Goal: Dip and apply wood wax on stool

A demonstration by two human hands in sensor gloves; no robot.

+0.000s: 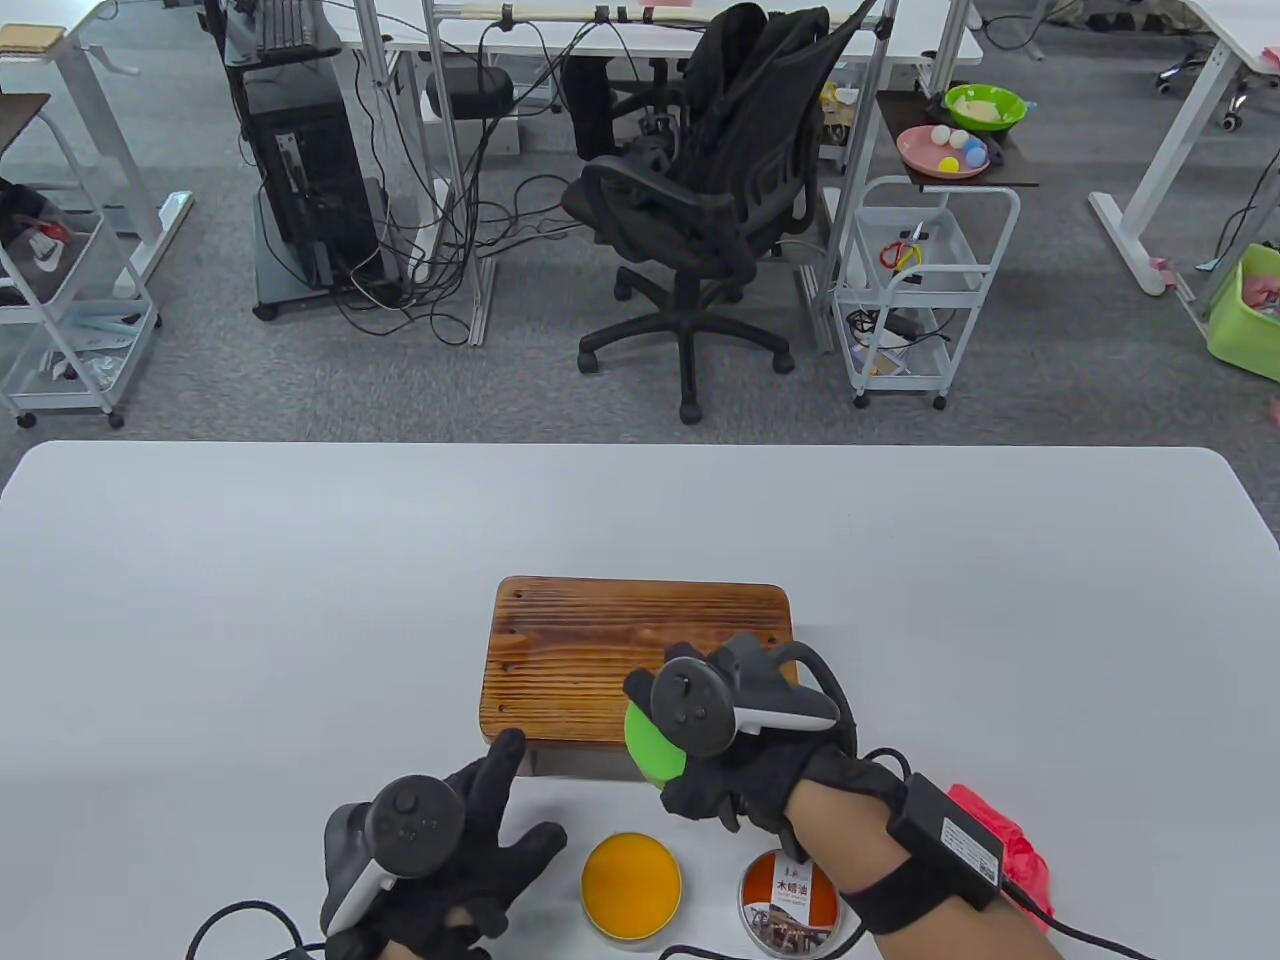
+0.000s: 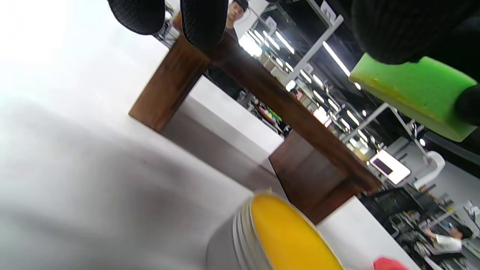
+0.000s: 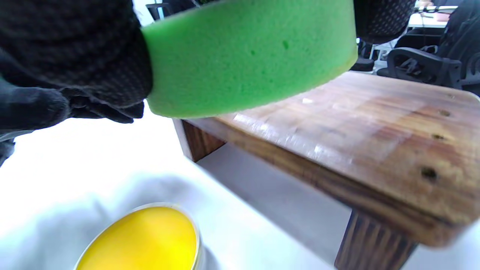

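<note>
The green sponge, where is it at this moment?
In the table view the green sponge is gripped in the right hand, over the stool's near edge toward its right end, just beyond the open wax tin.

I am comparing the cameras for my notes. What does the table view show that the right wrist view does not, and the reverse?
Only the table view shows the left hand with a fingertip on the stool's near left corner, the tin lid with its label, and the red cloth. Only the right wrist view shows the shiny streaks on the stool top near its front edge, and a stool leg. Both show the right hand holding the green sponge, the stool and the open wax tin.
</note>
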